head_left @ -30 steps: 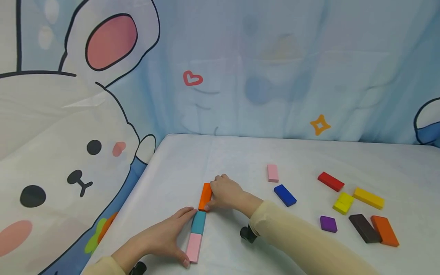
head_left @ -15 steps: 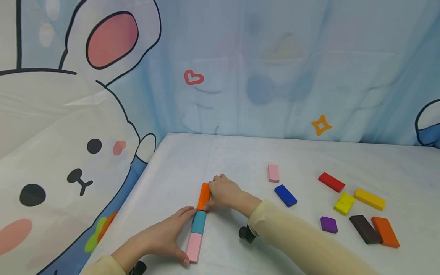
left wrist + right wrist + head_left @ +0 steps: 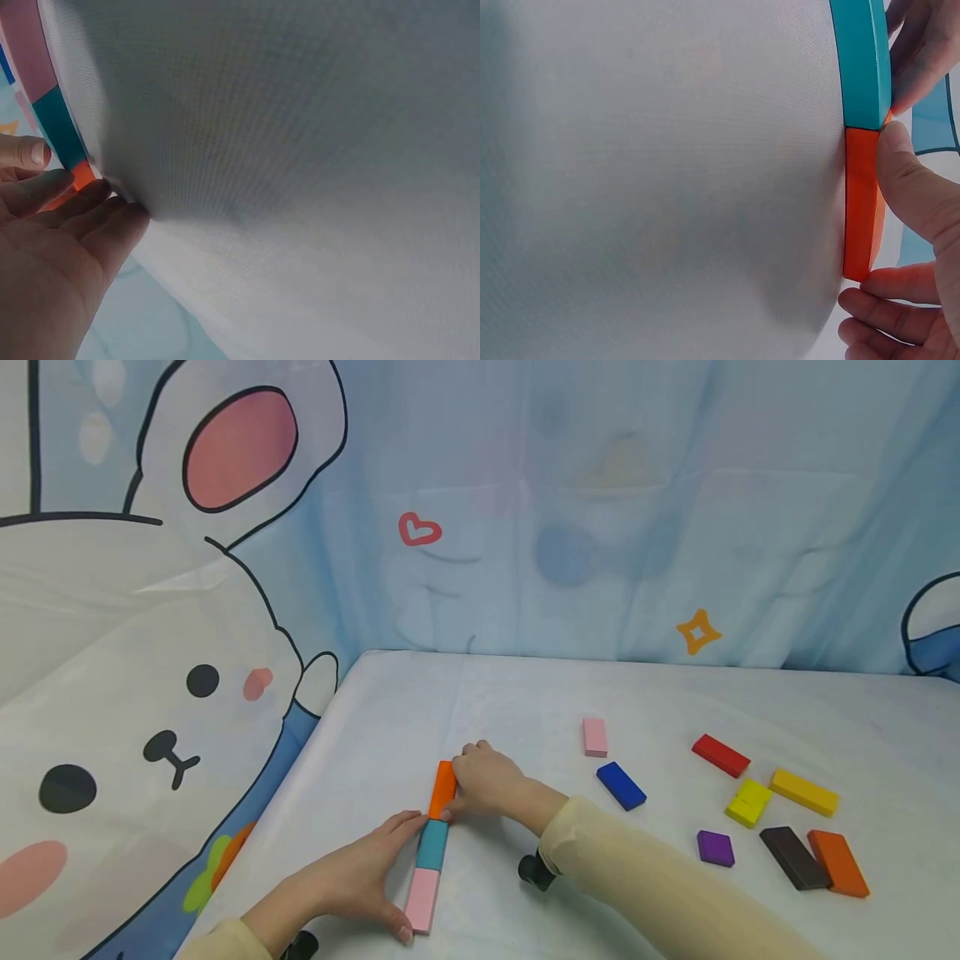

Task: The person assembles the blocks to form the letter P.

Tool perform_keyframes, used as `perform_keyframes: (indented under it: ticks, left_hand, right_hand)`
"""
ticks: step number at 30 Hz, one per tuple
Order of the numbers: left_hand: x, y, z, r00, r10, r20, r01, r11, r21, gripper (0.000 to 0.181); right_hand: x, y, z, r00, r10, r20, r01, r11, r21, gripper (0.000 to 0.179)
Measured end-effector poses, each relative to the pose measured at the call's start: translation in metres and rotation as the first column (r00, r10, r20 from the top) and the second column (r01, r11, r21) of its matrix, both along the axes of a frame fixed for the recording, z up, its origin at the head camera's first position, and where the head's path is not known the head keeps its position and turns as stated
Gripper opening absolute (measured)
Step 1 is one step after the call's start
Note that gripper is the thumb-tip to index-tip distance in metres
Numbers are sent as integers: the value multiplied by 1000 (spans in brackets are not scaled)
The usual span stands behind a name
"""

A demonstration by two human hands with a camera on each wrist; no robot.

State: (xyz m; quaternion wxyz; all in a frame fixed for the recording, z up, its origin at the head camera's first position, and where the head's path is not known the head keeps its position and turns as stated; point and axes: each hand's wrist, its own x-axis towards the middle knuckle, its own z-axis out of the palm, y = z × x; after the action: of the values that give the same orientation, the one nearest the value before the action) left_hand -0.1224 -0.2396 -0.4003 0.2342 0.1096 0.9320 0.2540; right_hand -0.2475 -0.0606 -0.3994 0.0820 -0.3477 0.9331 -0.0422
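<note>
A pink block (image 3: pixel 423 900), a teal block (image 3: pixel 432 845) and an orange block (image 3: pixel 442 790) lie end to end in a row on the white table. My right hand (image 3: pixel 491 783) holds the orange block by its ends, as the right wrist view shows: thumb at the end by the teal block (image 3: pixel 861 67), index finger at the far end. My left hand (image 3: pixel 360 868) spreads along the row's left side with fairly straight fingers. Its thumb is at the pink block's near end, and its fingertips are right at the seam between teal and orange.
Right of my hands lie a small pink block (image 3: pixel 595 737), a blue block (image 3: pixel 622 786), a red block (image 3: pixel 721 756), two yellow blocks (image 3: pixel 748 802), a purple block (image 3: pixel 716 848), a dark brown block (image 3: pixel 795 857) and another orange block (image 3: pixel 838 863). A printed curtain (image 3: pixel 570 510) hangs behind the table.
The orange block has shifted slightly left with my right hand, more into line with the teal block. My left hand has stayed nearly still.
</note>
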Motion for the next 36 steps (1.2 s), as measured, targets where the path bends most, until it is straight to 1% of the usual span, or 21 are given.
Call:
perform_keyframes:
  ticks: [7, 14, 24, 32, 36]
  left_hand:
    - [-1, 0, 0, 1000, -14, -12, 14, 1000, -8, 125]
    - [-1, 0, 1, 1000, -17, -7, 17, 1000, -22, 123]
    - [-2, 0, 1, 1000, -18, -9, 18, 1000, -15, 123]
    - [-2, 0, 1, 1000, -7, -5, 7, 1000, -21, 123]
    - [-2, 0, 3, 1000, -10, -3, 10, 1000, -23, 125]
  right_hand:
    - [1, 1, 3, 1000, 0, 5, 0, 1000, -5, 61]
    - [1, 2, 2, 1000, -4, 21, 4, 1000, -13, 65]
    - [2, 2, 2, 1000, -4, -7, 4, 1000, -2, 66]
    - [3, 1, 1, 1000, -6, -4, 6, 1000, -11, 65]
    - [3, 1, 1, 1000, -3, -4, 3, 1000, -13, 66]
